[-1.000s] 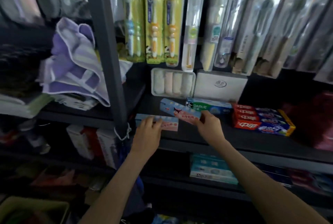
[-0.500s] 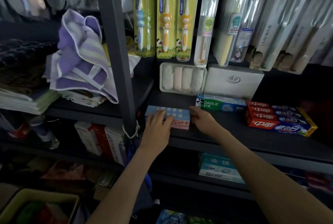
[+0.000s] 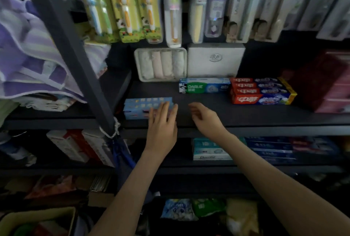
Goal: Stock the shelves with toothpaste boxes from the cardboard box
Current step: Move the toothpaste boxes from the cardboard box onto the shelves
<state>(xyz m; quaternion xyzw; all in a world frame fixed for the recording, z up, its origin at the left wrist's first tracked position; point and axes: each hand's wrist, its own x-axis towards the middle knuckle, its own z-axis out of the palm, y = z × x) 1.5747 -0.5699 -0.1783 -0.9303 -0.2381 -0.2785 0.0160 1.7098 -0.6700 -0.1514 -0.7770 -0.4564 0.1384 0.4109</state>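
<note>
1. The light blue toothpaste boxes [image 3: 140, 107] lie flat on the dark shelf [image 3: 217, 111], forward and to the left of the green DARLIE box [image 3: 204, 86]. A second ago one lay there alone while the other was held tilted in the air. Now the two sit together, though the blur hides whether they are stacked or side by side.
2. The left hand [image 3: 162, 122] rests with straight, slightly spread fingers on the right end of those boxes, much as half a second ago. It pinches nothing.
3. The right hand [image 3: 205, 119] has let go and drawn back. It hangs in front of the DARLIE box, fingers loosely curled round nothing, just apart from the left hand.
4. The red toothpaste boxes [image 3: 261, 92] are piled just beside the right end of the DARLIE box, unmoved.
5. Directly behind the DARLIE box stands a white box [image 3: 215, 60], and behind and to its left a tray of rolled cloths [image 3: 161, 64]. Toothbrush packs [image 3: 132, 4] hang above both.
6. Well to the left of the DARLIE box, past the grey post [image 3: 75, 55], lies a purple towel [image 3: 28, 55].
</note>
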